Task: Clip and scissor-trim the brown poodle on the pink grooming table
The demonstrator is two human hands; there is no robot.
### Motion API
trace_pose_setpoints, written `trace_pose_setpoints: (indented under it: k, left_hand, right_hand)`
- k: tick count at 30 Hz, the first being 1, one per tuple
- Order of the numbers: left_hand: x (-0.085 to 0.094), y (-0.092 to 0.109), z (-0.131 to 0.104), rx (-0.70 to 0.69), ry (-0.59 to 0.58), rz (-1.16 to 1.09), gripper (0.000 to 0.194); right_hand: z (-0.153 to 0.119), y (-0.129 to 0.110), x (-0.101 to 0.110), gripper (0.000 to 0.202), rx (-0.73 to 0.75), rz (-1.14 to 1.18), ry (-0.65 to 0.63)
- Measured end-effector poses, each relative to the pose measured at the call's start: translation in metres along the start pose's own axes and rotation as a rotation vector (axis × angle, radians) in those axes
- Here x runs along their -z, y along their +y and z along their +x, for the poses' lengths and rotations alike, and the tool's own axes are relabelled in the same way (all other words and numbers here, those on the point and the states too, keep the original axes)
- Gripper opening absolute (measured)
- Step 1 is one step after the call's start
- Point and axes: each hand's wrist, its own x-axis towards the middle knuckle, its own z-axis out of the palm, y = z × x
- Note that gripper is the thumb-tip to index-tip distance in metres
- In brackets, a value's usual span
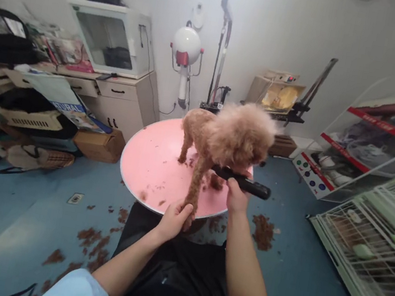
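A curly brown dog [201,126] stands on a round pink table [142,159], its fluffy head turned to the right. Near the table's front rim, my left hand [175,219] is closed around the dog's front leg [196,183], low by the paw. Black hair clippers [252,185] lie in the grip of my right hand [237,197], with the head end against the dog's chest and the body pointing right. Loose tufts of brown hair are scattered on the tabletop. The dog's other front paw [216,181] rests behind the clippers.
Clumps of cut hair [263,231] lie on the blue floor. Behind the table stand a white dryer [186,45] and an upright post [221,61]. Wire cages [373,253] and a shelf rack [357,144] are on the right; a cardboard box [99,144] and cabinets [118,99] are on the left.
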Motion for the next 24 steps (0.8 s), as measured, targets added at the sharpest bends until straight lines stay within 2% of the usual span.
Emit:
trace_pose_setpoints:
  k: [2, 4, 7, 8, 14, 21, 22, 24]
  left_hand:
    - [0.003, 0.0, -0.002, -0.001, 0.025, 0.028, 0.05]
    - [0.005, -0.001, -0.003, 0.008, 0.054, 0.052, 0.049]
    - [0.006, -0.002, -0.003, 0.012, 0.105, 0.075, 0.049]
    - [0.005, -0.002, -0.002, 0.013, 0.121, 0.082, 0.049]
    - [0.003, -0.01, 0.0, 0.029, 0.164, 0.112, 0.05]
    - [0.006, -0.017, -0.003, 0.024, 0.185, 0.147, 0.05]
    - [0.005, -0.016, -0.003, 0.028, 0.183, 0.146, 0.05]
    - [0.004, -0.015, -0.004, 0.037, 0.169, 0.146, 0.051]
  right_hand:
    - [0.0, 0.007, -0.01, 0.041, -0.108, 0.094, -0.04]
    - [0.0, 0.011, -0.015, 0.039, -0.189, 0.246, 0.004]
    - [0.006, 0.008, -0.016, 0.034, -0.268, 0.489, 0.197]
    - [0.01, 0.006, -0.017, 0.033, -0.291, 0.548, 0.224]
    - [0.035, 0.002, -0.027, 0.04, -0.427, 0.622, -0.007]
    - [0.032, 0.019, -0.022, 0.037, -0.565, 0.551, -0.236]
    - [0.031, 0.018, -0.02, 0.037, -0.559, 0.555, -0.239]
    - [0.028, 0.013, -0.016, 0.039, -0.497, 0.611, -0.134]
